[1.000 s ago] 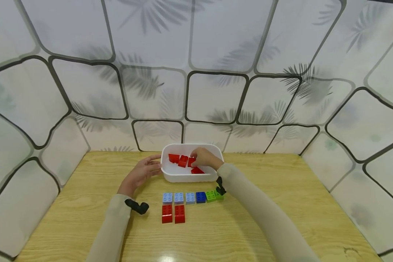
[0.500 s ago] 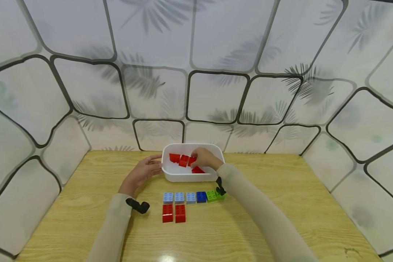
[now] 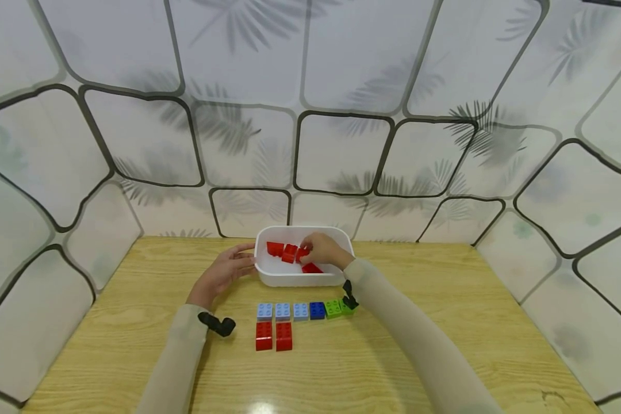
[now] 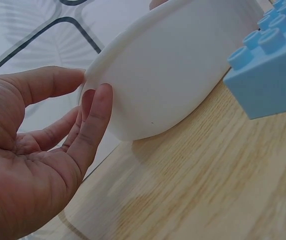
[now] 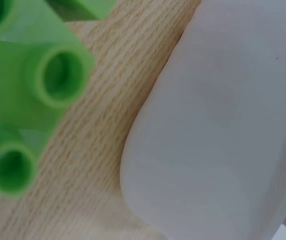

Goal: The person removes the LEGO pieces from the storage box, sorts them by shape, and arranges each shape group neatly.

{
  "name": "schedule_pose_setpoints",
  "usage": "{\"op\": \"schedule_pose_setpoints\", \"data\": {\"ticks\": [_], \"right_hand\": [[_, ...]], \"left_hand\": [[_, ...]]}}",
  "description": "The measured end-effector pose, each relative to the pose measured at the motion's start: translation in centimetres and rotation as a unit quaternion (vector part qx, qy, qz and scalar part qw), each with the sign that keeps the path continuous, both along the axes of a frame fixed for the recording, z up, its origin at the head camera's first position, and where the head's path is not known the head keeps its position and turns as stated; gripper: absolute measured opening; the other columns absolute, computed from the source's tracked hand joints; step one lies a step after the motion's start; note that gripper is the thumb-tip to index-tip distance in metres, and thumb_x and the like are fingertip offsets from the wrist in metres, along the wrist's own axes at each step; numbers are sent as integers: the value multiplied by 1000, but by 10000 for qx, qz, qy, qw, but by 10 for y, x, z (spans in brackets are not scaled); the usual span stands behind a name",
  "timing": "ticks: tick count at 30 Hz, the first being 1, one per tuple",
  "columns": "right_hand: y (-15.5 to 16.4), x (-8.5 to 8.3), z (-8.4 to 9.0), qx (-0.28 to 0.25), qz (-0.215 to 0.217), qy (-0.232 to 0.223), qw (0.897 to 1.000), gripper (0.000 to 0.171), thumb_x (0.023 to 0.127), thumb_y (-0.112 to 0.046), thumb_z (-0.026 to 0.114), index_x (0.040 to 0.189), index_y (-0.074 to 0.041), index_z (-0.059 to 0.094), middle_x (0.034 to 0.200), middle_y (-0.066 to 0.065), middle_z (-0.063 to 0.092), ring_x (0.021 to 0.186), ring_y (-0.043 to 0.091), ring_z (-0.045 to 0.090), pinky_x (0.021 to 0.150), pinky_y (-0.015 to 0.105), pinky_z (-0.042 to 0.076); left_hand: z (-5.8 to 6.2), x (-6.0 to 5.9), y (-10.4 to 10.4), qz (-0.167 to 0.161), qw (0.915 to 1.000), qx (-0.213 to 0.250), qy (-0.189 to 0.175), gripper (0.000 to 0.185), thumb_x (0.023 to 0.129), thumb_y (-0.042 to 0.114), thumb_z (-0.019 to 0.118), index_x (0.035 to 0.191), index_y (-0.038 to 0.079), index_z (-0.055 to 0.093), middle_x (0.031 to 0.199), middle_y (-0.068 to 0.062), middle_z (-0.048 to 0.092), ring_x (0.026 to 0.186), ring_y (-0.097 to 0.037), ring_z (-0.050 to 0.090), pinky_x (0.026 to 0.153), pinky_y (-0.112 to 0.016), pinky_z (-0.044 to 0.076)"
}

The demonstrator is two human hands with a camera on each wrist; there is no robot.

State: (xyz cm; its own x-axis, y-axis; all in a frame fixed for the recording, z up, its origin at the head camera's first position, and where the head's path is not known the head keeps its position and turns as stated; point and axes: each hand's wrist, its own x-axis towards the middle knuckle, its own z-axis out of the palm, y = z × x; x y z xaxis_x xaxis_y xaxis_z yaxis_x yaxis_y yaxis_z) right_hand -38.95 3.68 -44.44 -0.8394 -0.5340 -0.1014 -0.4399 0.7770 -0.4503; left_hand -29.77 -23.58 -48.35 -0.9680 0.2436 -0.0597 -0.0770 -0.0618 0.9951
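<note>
Fingers (image 3: 310,251) of the right hand (image 3: 325,251) are curled down inside the white tub (image 3: 269,275), closed round a red block (image 3: 303,253) near the middle of the tub; from the head view the block shows only as a red edge at the fingertips, so how firmly it is pinched cannot be told. That block lies directly under and just left of the fingertips, with two more red blocks (image 3: 282,251) to its left along the far wall and another red block (image 3: 311,268) just nearer the person, below the hand. The right hand is plainly the nearer one to all of them: it is over the tub, while the left hand (image 3: 222,274) stays outside it.

The left hand is open, its fingers (image 4: 90,127) straight and laid against the outer left wall of the tub, thumb up by the rim, as the left wrist view shows.

The tub's long side runs left to right across the table (image 3: 445,322), toward its far edge. In front of it, well clear of the hands, sits a row running the same way: three light blue blocks (image 3: 282,311), a dark blue block (image 3: 317,310) and green blocks (image 3: 338,308), the green end lying just beside the right wrist. Two red blocks (image 3: 273,336) lie side by side nearer still, under the left end of that row. The right wrist view shows only green studs, table grain and the tub's outer wall.
</note>
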Motion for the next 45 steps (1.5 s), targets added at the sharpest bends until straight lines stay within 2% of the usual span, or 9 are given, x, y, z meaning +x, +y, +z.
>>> {"op": "schedule_pose_setpoints", "data": {"ticks": [10,18,23,28,34,45], "right_hand": [[3,1,6,-265,114,73,9996,38,87,-21,80,119,-5,72,122,12,72,106,25,65,101,42,56],[9,6,13,-488,400,258,9977,40,86,-22,81,121,-7,72,125,11,71,116,27,64,105,44,54],[12,11,18,-595,631,521,9949,39,86,-20,80,122,-8,72,122,8,72,112,26,64,101,42,55],[16,20,23,-707,813,721,9916,39,86,-19,80,122,-7,72,119,8,73,110,26,65,99,42,55],[21,33,28,-855,1012,706,9887,43,85,-20,82,123,-5,71,120,9,72,113,32,64,101,48,55],[28,67,36,-1081,1643,861,9767,38,84,-16,80,119,-5,72,115,10,71,107,34,64,97,52,56]], "left_hand": [[1,-4,0,27,9999,98,-84,58,104,6,56,156,-1,33,116,-4,59,99,-9,66,98,-31,59],[-1,-4,-1,50,9999,43,-122,59,104,7,57,157,-1,32,131,-17,55,102,-9,66,98,-30,59],[-1,-4,0,120,9998,35,-155,59,104,7,57,156,-1,33,134,-21,53,103,-11,66,99,-31,59],[0,-2,0,66,9999,24,-111,60,104,8,57,157,-2,31,132,-20,53,104,-12,66,101,-32,58],[3,1,1,64,9999,46,-147,61,104,8,57,158,-2,29,131,-17,54,107,-14,65,103,-33,57],[2,0,2,40,9999,40,-128,59,105,8,56,157,-2,30,136,-22,52,104,-11,66,100,-30,58]]}}
